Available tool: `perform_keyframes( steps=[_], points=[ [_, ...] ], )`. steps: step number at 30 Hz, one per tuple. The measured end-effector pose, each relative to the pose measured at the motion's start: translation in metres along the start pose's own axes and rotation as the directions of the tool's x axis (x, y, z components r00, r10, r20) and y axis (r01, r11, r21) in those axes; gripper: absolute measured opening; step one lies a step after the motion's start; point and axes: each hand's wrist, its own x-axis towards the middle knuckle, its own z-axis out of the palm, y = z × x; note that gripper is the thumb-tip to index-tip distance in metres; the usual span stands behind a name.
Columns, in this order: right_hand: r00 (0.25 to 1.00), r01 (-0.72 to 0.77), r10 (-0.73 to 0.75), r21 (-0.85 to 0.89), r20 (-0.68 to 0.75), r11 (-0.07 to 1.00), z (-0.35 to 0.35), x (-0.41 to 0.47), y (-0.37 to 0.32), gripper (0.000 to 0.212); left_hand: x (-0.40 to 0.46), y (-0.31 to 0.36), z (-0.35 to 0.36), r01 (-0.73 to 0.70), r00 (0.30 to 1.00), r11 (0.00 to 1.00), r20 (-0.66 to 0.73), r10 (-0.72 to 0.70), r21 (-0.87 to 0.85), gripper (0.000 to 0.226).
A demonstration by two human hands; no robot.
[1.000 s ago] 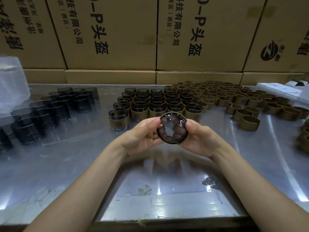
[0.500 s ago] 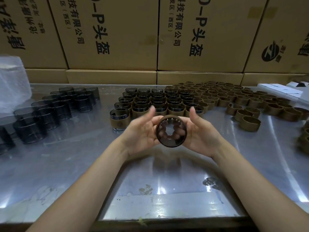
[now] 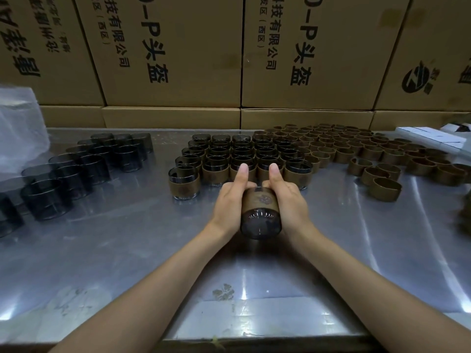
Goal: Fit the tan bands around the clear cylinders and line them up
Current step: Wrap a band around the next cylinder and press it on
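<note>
Now the cylinder (image 3: 260,220) lies on its side between both hands above the bench (image 3: 127,250), its band (image 3: 259,200) facing up; half a second ago its open end faced the camera. The left hand (image 3: 230,205) and right hand (image 3: 289,203) grip it, thumbs pointing at the banded rows (image 3: 242,159), no longer spread

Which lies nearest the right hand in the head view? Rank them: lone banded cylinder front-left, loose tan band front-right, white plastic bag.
1. Lone banded cylinder, left, beyond the left hand.
2. Loose tan band, right; nearly as close.
3. White plastic bag, far left.
</note>
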Motion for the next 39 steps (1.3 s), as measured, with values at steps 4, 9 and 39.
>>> perform_keyframes(
  steps=[4,9,39],
  points=[
    [0.999,0.033,-0.033,-0.016,-0.005,0.999,0.001,0.000,0.001,0.055,-0.001,0.002,-0.001,0.001,1.000,1.000,0.021,-0.002,0.012,0.060],
    [0.987,0.154,-0.158,-0.146,-0.014,0.977,0.000,0.003,0.009,0.049,0.004,0.002,-0.008,-0.117,0.987,0.983,0.123,0.099,0.145,0.037],
    [0.973,0.121,0.045,-0.667,0.226,0.735,-0.020,0.015,0.031,0.032,0.030,-0.020,-0.080,-0.030,0.994,0.488,-0.027,0.109,0.872,0.026]
  ],
)
